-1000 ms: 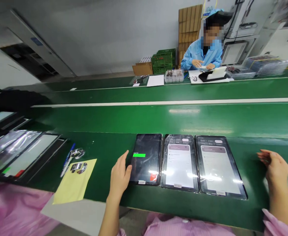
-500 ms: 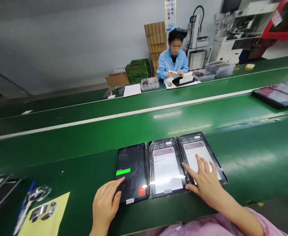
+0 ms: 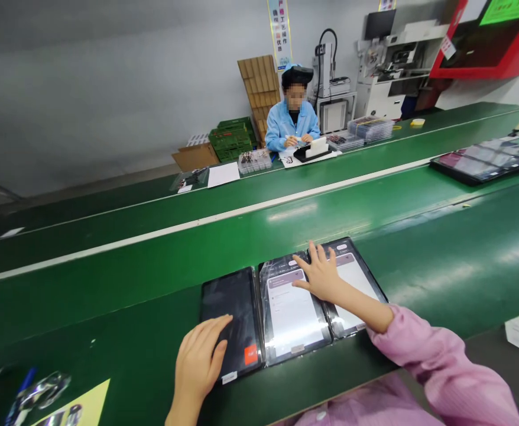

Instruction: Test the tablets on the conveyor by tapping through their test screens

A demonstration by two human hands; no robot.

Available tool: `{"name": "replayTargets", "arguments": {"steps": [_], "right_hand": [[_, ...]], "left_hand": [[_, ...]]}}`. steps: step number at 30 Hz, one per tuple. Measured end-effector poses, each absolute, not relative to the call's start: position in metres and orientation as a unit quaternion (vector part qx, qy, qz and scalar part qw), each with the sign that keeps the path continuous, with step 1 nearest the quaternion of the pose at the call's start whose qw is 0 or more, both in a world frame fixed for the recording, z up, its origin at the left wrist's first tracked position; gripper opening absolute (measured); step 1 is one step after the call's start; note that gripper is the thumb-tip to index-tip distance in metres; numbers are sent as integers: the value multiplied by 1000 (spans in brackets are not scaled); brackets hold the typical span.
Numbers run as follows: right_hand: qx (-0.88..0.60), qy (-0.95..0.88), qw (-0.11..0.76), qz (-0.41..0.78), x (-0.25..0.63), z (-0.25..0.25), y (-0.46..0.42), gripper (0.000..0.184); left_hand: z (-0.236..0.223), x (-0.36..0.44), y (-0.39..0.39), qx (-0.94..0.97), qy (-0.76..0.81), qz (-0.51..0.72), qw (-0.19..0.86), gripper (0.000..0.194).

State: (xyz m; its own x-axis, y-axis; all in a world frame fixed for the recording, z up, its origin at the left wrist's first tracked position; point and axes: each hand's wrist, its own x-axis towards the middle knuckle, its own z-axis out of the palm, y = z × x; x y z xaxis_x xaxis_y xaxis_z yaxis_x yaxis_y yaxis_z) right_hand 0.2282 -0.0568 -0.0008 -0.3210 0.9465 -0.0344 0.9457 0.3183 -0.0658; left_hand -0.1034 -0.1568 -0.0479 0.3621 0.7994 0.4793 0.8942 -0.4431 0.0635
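Since the earlier frame, the right hand (image 3: 324, 277) has shifted from the right tablet (image 3: 354, 273) to the far right corner of the middle tablet (image 3: 290, 319); the green bar then seen on the left tablet (image 3: 242, 302) no longer shows, and whether it is off or covered cannot be told.

All three tablets lie flat, side by side, at the near side of the tabletop (image 3: 419, 260). Middle and right screens are lit with pale panels; the left one is dark, with a red block (image 3: 250, 355) near its near right corner.

Right hand: fingers spread, nothing pinched, forearm crossing above the right tablet. Left hand (image 3: 197, 358): fingers together, thumb apart, over the near left part of the left tablet. Contact with the glass cannot be confirmed for either.

Step in hand, as judged: working the screens by touch. A next touch on the middle tablet would call for one fingertip placed cleanly, the other fingers lifted off.

Outward: a yellow sheet (image 3: 93, 402) and blue pen (image 3: 26, 380) lie near left; more tablets (image 3: 476, 164) lie far right. Across, a co-worker (image 3: 286, 127) sits in blue.
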Motion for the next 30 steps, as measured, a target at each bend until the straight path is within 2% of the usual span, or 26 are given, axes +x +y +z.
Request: {"name": "replayTargets", "arguments": {"steps": [3,6,11,13,16,20,25,30], "right_hand": [[-562,-826,-2,39,234,-2,-42,66],[-604,-796,28,-3,265,-12,-44,66],[-696,-717,42,-21,334,-37,-45,56],[-691,-716,97,-19,354,-44,-45,51],[-690,-679,244,-55,378,-54,-45,51],[-710,-576,400,-64,410,-76,-40,57],[-714,-496,493,-24,427,-102,-29,57],[-702,-483,522,-38,426,-103,-30,55]], "left_hand": [[-43,-101,-133,-806,-557,-187,70,43],[-31,-102,-108,-799,-580,-157,13,46],[-20,-97,-66,-847,-515,-124,-35,51],[-23,-91,-54,-867,-485,-112,-10,58],[-32,-83,-49,-885,-456,-87,27,66],[-36,-83,-59,-901,-427,-61,36,65],[-37,-88,-61,-871,-479,-100,47,68],[-34,-84,-62,-891,-449,-71,19,74]]}}
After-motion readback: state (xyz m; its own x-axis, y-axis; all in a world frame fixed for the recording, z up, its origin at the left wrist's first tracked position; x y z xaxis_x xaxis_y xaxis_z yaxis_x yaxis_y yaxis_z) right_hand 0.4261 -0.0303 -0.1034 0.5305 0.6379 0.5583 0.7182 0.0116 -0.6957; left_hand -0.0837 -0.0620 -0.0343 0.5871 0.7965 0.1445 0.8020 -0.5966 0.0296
